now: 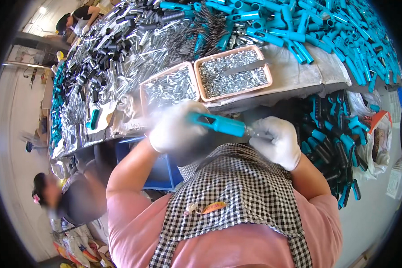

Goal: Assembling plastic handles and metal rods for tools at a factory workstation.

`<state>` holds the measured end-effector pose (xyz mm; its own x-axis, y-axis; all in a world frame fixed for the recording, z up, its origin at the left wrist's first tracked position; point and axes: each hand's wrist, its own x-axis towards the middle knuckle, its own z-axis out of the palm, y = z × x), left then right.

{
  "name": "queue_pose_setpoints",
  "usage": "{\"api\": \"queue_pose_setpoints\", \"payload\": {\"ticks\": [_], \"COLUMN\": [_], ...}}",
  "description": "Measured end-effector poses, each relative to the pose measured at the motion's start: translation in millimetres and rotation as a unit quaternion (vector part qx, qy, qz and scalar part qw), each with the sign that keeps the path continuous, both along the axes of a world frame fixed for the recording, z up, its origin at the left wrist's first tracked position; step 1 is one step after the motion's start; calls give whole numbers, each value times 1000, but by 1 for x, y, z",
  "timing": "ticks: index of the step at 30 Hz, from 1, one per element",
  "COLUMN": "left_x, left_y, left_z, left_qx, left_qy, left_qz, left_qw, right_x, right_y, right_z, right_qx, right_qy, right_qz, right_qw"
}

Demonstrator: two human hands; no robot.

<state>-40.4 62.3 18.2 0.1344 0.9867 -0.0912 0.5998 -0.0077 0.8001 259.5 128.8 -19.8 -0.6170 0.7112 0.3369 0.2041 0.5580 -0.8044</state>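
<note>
Closest to me hangs my checked apron (pixel 236 187) over a pink top. Just beyond it my left hand (pixel 174 127), in a white glove, is wrapped shut around one end of a teal plastic handle (pixel 219 123), which lies crosswise in the air between my hands, above the gap in front of the worktop (pixel 295 73). My right hand (pixel 277 140), also gloved, has its fingers pinched closed on the small metal piece at the handle's other end. I judge the handle light, stiff and smooth, so slippery in gloves; it is best gripped round the thick barrel. Farther off sit two shallow pink trays (pixel 201 73) of small metal parts, then heaps of teal handles (pixel 326 31) and black and silver tubes (pixel 116 49). Another person (pixel 71 196) sits to my left.
</note>
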Motion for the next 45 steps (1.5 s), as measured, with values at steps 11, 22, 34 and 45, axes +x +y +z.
{"api": "queue_pose_setpoints", "payload": {"ticks": [11, 22, 34, 45], "left_x": [-3, -11, -55, -75], "left_y": [-49, -46, 73, 84], "left_z": [-22, -26, -45, -63], "left_qx": [100, 94, 118, 199], "left_qy": [106, 93, 379, 296], "left_qz": [-68, -31, 47, 182], "left_qw": [987, 991, 917, 916], "right_x": [-36, -77, -89, -67], "right_y": [-16, -5, 34, 25], "right_z": [-15, -3, 6, 0], "right_qx": [-222, -139, -179, -4], "right_qy": [-43, -51, -71, -83], "right_qz": [179, 163, 59, 38], "right_qw": [958, 975, 979, 996]}}
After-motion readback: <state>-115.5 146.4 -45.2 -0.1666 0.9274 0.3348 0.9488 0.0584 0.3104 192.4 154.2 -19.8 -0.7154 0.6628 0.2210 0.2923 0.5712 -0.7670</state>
